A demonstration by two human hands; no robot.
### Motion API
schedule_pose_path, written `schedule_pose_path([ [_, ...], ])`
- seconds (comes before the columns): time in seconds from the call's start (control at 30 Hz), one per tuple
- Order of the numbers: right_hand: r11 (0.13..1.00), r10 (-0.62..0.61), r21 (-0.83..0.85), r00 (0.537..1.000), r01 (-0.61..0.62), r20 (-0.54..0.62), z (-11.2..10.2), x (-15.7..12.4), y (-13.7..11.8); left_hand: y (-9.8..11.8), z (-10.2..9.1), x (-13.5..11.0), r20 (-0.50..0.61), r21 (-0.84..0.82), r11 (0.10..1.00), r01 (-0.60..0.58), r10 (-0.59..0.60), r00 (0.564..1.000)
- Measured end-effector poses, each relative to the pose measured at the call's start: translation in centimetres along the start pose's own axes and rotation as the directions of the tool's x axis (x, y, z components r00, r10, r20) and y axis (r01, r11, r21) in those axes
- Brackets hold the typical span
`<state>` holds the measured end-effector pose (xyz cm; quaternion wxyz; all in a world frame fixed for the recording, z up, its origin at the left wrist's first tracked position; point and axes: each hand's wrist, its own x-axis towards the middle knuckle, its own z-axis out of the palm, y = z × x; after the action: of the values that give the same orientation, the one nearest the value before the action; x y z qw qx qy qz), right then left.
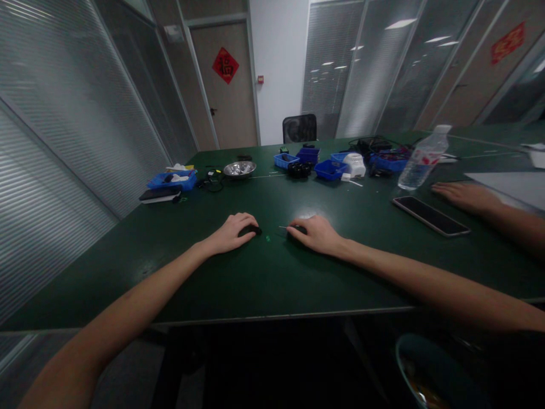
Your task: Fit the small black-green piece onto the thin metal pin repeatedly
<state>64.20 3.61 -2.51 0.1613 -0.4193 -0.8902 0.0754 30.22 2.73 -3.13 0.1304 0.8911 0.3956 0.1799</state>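
My left hand point(233, 232) rests on the green table, its fingers closed on a small black object point(256, 230) whose kind I cannot make out. Opposite it, my right hand point(317, 233) pinches a thin, pale, pin-like piece point(283, 227) that points left towards the black object. A gap separates the two. Between the hands, a tiny bright green piece point(268, 238) lies on the table. The right hand's fingers hide the rest of the thin piece.
Across the table point(238, 289) stand a metal bowl point(240, 170), a blue bin point(330, 170) and a blue tray point(172, 180). To the right are a phone point(431, 216), a water bottle point(424, 158) and another person's hand point(464, 196). A bucket point(402, 363) sits below the table edge.
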Motion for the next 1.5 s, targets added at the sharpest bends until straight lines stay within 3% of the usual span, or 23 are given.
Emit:
schedule_pose_path([
  [0.27,1.0,-0.005,0.017,1.0,0.005,0.003,0.0,0.0,0.0,-0.2,0.0,0.0,-0.009,-0.023,1.0,-0.016,0.015,1.0],
  [0.43,1.0,-0.001,0.017,1.0,0.001,0.007,-0.1,0.0,-0.1,0.6,-0.1,0.1,-0.027,-0.131,0.99,-0.048,0.045,0.999],
  [0.6,1.0,-0.005,0.014,1.0,0.005,0.004,-0.2,-0.1,-0.2,3.0,-0.2,0.1,0.021,-0.229,0.96,-0.158,0.168,0.986],
  [0.8,1.0,0.012,-0.011,1.0,-0.012,0.012,-0.1,0.0,-0.2,3.9,-0.3,0.1,0.076,-0.123,0.952,-0.281,0.292,0.954],
  [0.9,1.0,0.022,-0.015,1.0,-0.022,0.023,-0.2,0.0,-0.2,2.0,-1.1,-0.4,0.095,-0.02,0.964,-0.264,0.265,0.96],
  [0.97,1.0,0.018,-0.004,1.0,-0.018,0.025,-0.2,0.0,-0.2,-0.6,-2.1,-1.2,0.085,0.058,0.98,-0.189,0.183,0.979],
  [1.1,1.0,0.012,0.022,1.0,-0.013,0.02,-0.2,-0.1,-0.1,-8.2,-5.7,-5.1,0.008,0.216,0.968,0.129,-0.134,0.991],
  [1.2,0.999,0.004,0.042,1.0,-0.005,0.021,-0.2,-0.1,0.0,-14.1,-9.0,-10.0,-0.072,0.28,0.871,0.404,-0.401,0.913],
  [1.3,0.999,0.004,0.037,1.0,-0.005,0.018,-0.2,-0.1,0.1,-18.5,-11.9,-15.0,-0.156,0.335,0.706,0.623,-0.611,0.776],
  [1.4,0.999,0.006,0.038,1.0,-0.006,0.015,-0.2,-0.1,0.1,-21.1,-13.8,-18.4,-0.237,0.358,0.521,0.775,-0.752,0.615],
  [1.5,0.999,0.007,0.042,1.0,-0.008,0.021,-0.2,-0.2,0.1,-22.2,-14.5,-19.6,-0.26,0.357,0.437,0.826,-0.803,0.537],
])
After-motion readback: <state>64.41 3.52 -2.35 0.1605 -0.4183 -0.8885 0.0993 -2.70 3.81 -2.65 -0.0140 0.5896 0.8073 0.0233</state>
